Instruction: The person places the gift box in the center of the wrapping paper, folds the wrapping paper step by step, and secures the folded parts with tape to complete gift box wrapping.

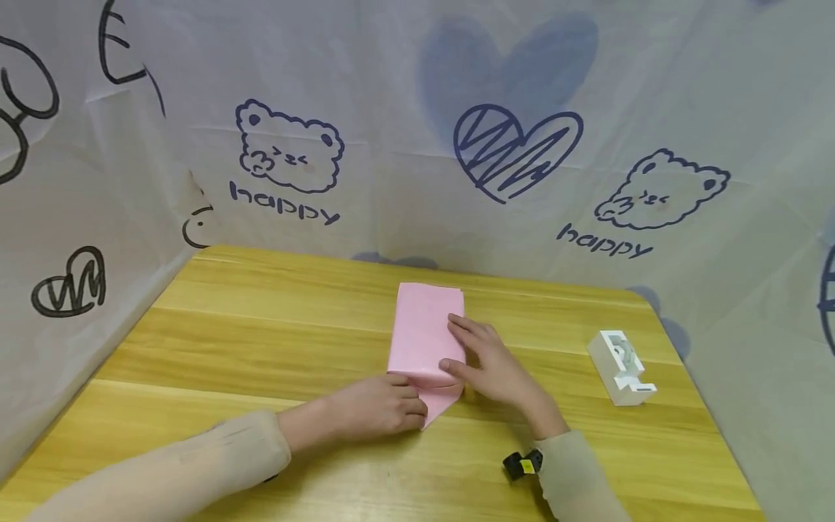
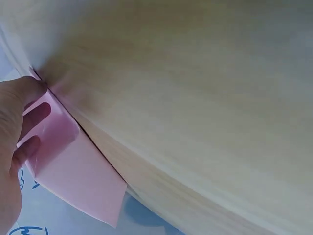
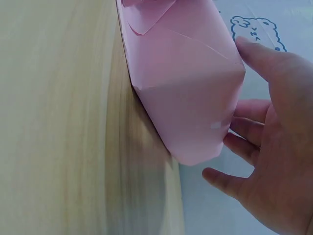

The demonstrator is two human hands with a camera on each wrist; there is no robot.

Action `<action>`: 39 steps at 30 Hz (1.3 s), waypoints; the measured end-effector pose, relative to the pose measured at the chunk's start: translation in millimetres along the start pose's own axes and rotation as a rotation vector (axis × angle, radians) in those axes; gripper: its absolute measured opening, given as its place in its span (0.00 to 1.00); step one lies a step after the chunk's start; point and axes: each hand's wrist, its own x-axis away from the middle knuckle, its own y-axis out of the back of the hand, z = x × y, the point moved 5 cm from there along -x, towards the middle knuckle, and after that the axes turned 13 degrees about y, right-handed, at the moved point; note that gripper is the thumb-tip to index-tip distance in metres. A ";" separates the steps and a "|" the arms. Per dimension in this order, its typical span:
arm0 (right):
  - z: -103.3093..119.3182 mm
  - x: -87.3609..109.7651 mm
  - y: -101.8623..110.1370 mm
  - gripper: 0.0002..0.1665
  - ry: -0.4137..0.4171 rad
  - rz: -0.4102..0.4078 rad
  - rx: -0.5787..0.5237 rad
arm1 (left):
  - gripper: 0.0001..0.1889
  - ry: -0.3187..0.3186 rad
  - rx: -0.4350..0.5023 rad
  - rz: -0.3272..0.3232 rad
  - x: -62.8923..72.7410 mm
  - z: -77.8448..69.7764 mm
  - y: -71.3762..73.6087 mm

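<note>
A folded sheet of pink paper (image 1: 427,330) lies on the table, its lower end turned into a slanted flap that comes to a point. At that lower end, my left hand (image 1: 381,407) pinches the near left edge between curled fingers and thumb; in the left wrist view, the left hand (image 2: 19,115) partly covers the pink paper (image 2: 93,176). Along the paper's right edge rests my right hand (image 1: 496,366), fingers and thumb extended and spread. Creases and a folded flap show on the pink paper (image 3: 190,107) beside the right hand (image 3: 279,127) in the right wrist view.
A white tape dispenser (image 1: 620,370) stands on the right side of the wooden table (image 1: 274,312). A small black device (image 1: 522,465) with a yellow label sits at the right sleeve. White cloth (image 1: 385,87) with drawn bears and hearts hangs behind the table and along its sides.
</note>
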 end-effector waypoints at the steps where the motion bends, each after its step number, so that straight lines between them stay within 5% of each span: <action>1: -0.5 0.0 0.2 0.46 0.004 0.000 0.001 | 0.11 -0.012 -0.008 -0.006 -1.1 0.0 0.2; 13: -1.0 -1.1 0.6 0.45 -0.004 0.020 0.027 | 0.07 -0.028 -0.030 -0.029 -12.2 -2.3 -0.9; 19: -0.3 -0.3 -0.4 0.45 -0.025 0.024 0.020 | 0.07 0.015 -0.036 -0.033 -14.8 -5.2 -2.0; 26: 1.3 -0.2 -0.5 0.43 -0.025 0.031 0.017 | 0.08 0.128 -0.034 -0.152 -13.4 -0.3 3.6; 35: 3.0 0.3 0.1 0.21 0.011 -0.008 -0.031 | 0.04 0.340 0.237 -0.243 -14.8 24.1 8.6; 39: 2.9 -0.3 -0.4 0.38 -0.006 -0.005 -0.052 | 0.04 0.380 0.324 -0.238 -14.4 30.5 6.0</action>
